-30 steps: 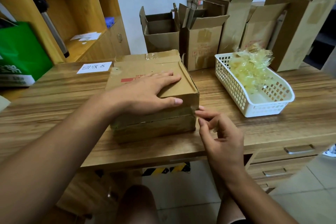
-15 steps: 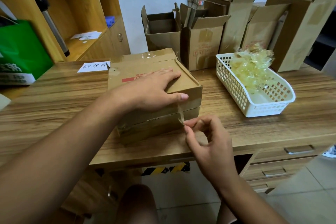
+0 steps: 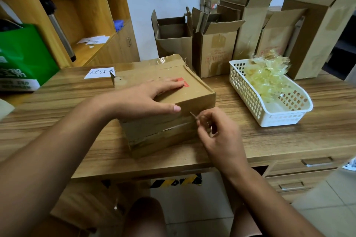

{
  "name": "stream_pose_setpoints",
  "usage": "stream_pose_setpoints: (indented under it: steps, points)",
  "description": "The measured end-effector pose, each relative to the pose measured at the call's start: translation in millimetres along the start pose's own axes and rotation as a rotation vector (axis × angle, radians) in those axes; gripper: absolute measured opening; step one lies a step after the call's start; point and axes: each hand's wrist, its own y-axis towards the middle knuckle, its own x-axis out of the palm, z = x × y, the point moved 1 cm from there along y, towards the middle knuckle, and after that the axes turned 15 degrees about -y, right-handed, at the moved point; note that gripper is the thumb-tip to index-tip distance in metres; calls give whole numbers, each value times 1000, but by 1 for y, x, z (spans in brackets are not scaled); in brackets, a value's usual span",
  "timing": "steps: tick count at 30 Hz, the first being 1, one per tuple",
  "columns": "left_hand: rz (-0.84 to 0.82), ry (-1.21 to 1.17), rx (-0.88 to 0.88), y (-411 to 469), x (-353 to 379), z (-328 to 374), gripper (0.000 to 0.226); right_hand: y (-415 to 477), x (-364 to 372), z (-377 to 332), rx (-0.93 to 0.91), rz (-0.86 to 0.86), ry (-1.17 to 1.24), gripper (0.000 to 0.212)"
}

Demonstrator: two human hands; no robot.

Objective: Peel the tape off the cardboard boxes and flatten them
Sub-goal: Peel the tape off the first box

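Now right hand [image 3: 217,131] pinching tape [image 3: 193,115] end, lifted higher than before; left hand [image 3: 146,98] flat, pressing box [image 3: 158,132] top.

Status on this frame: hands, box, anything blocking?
Left hand flat on cardboard box, pressing down. Right hand pinching tape strip at box's near right corner. Nothing in the way; white basket stands apart.

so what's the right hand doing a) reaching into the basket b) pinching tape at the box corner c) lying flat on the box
b: the right hand pinches a tape strip at the near right corner of the box; the left hand lies flat on top.
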Motion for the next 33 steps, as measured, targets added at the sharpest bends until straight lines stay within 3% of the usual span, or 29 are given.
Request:
stream_pose_setpoints:
  steps: [4,9,13,16,20,27,33]
  points:
    - [43,16,40,0,7,4,64,-15,2,-12,-20,15,-9,22]
    - [128,39,14,7,11,9,71,-52,16,-39,-189,-213,17,19]
    - [178,13,-3,10,11,8,73,-33,10,-27,-8,-98,23,14]
    - [213,-75,14,11,11,7,72,-20,7,-16,139,-73,165,28]
    - [168,-223,33,3,1,6,77,-10,12,-4,191,25,238,44]
    - [37,-108,24,-15,-9,-7,62,5,14,12,278,63,588,44]
    - [146,125,34,-7,8,0,65,5,12,8,201,70,529,33]
